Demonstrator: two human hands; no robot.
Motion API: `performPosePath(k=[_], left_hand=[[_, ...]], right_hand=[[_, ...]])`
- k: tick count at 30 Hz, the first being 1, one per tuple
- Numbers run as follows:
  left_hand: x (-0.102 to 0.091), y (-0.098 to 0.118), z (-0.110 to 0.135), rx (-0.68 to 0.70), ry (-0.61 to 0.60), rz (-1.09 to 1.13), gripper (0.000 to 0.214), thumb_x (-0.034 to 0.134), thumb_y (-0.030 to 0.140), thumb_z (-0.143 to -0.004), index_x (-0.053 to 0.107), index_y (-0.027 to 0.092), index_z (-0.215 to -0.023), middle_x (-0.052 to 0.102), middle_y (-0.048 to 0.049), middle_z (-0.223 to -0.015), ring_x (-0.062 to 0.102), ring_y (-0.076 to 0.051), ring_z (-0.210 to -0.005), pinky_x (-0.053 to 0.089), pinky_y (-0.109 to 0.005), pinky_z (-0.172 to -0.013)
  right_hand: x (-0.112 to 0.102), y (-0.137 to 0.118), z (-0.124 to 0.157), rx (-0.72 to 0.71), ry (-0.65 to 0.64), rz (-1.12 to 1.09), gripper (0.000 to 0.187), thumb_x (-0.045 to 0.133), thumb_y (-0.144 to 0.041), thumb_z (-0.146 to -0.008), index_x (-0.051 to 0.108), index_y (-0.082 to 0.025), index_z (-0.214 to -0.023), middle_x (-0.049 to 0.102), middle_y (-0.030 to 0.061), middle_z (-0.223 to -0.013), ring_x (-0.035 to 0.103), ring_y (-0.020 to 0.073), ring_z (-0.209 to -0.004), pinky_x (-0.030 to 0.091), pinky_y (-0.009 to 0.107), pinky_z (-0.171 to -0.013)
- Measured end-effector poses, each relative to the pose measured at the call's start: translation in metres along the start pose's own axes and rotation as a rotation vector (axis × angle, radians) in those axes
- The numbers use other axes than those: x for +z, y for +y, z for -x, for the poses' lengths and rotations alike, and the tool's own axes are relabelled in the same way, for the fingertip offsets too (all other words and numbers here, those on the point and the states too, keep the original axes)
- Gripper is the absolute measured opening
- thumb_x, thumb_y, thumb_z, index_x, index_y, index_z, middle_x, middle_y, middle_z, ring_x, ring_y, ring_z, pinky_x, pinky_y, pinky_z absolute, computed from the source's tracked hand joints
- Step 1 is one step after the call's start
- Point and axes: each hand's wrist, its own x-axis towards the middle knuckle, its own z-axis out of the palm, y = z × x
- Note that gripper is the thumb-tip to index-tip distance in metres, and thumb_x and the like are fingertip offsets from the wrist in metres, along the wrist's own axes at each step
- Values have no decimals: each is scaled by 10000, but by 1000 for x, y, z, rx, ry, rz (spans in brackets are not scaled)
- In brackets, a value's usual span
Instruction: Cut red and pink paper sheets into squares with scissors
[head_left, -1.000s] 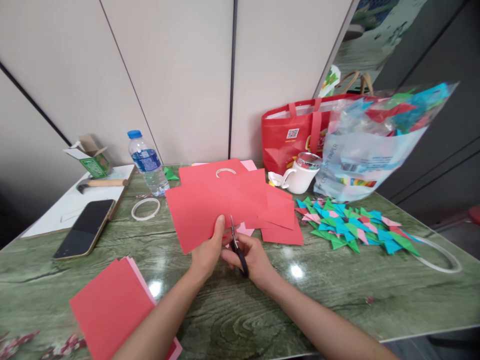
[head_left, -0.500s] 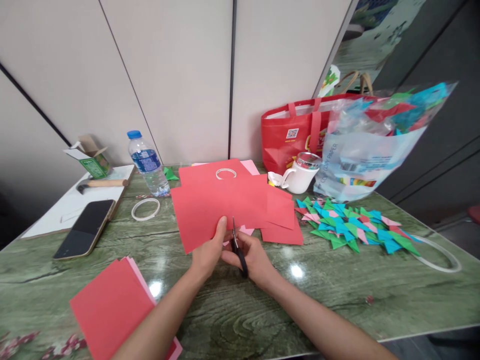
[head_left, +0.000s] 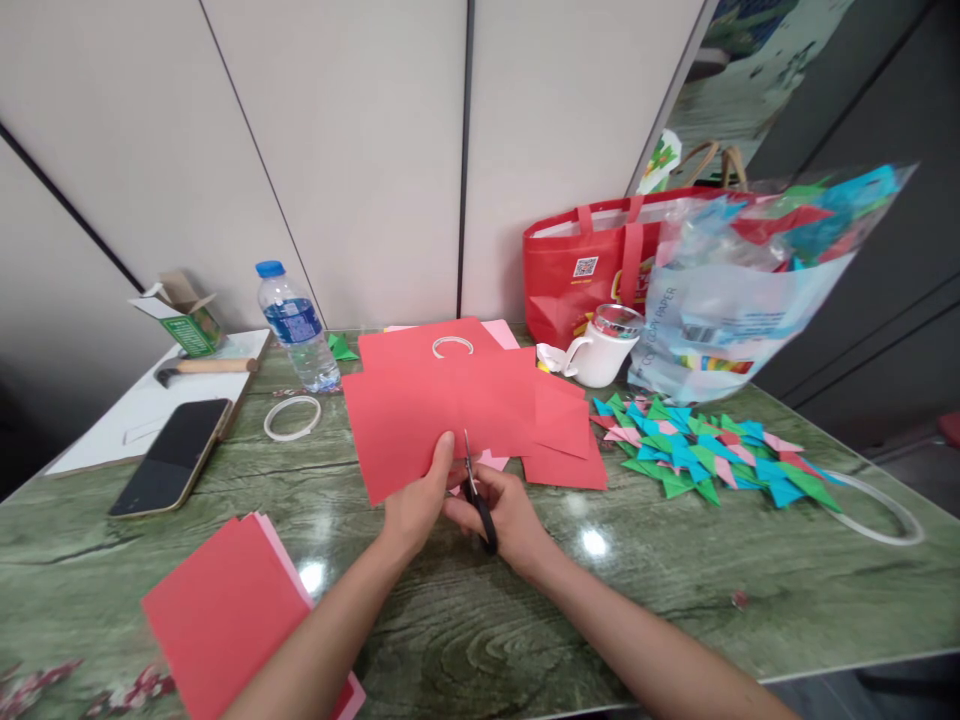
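Note:
A red sheet of paper (head_left: 405, 425) is gripped at its near edge by my left hand (head_left: 420, 500), thumb on top and fingers underneath. My right hand (head_left: 506, 515) holds black-handled scissors (head_left: 480, 505), their blades at the sheet's near edge beside my left thumb. Part of the lower blade and some fingers are hidden. Behind the held sheet lie more red sheets (head_left: 412, 340) with a white tape ring (head_left: 453, 347) on them. To the right, cut red pieces (head_left: 566, 470) overlap on the table. A stack of red and pink paper (head_left: 225, 610) rests under my left forearm.
On the left are a phone (head_left: 172, 455), a hammer (head_left: 210, 366), a water bottle (head_left: 296, 330) and another tape ring (head_left: 292, 418). A white mug (head_left: 604, 350), red bag (head_left: 555, 270), plastic bag (head_left: 720, 320) and folded paper triangles (head_left: 697, 450) stand or lie right.
Hardly anything differs. The scissors and both hands stay at the sheet's near edge, and the whole view has shifted very slightly.

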Motion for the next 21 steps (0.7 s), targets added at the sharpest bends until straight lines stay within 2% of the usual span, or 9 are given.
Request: performPosePath(k=[11, 16, 21], left_hand=[[1, 1, 0, 15, 25, 7, 400, 451, 481, -722, 558, 195, -981, 582, -47, -1106, 479, -186, -1091, 250, -296, -1008], [2, 1, 3, -25, -20, 4, 370, 446, 498, -719, 592, 204, -890, 619, -40, -1037, 512, -205, -1051, 289, -321, -991], [4, 2, 4, -6, -19, 52, 382, 483, 444, -717, 564, 183, -985, 580, -55, -1113, 465, -192, -1111, 245, -317, -1018]], right_hand=[[0, 5, 0, 26, 29, -4, 277, 701, -325, -570, 530, -141, -688, 467, -73, -428, 398, 55, -359, 307, 174, -365], [0, 5, -1, 0, 12, -16, 306, 707, -325, -572, 537, -151, -756, 506, -53, -488, 463, 85, -427, 376, 206, -435], [-2, 8, -3, -45, 53, -32, 324, 732, -286, -541, 515, -164, -747, 543, -31, -584, 513, 109, -529, 416, 227, -521]])
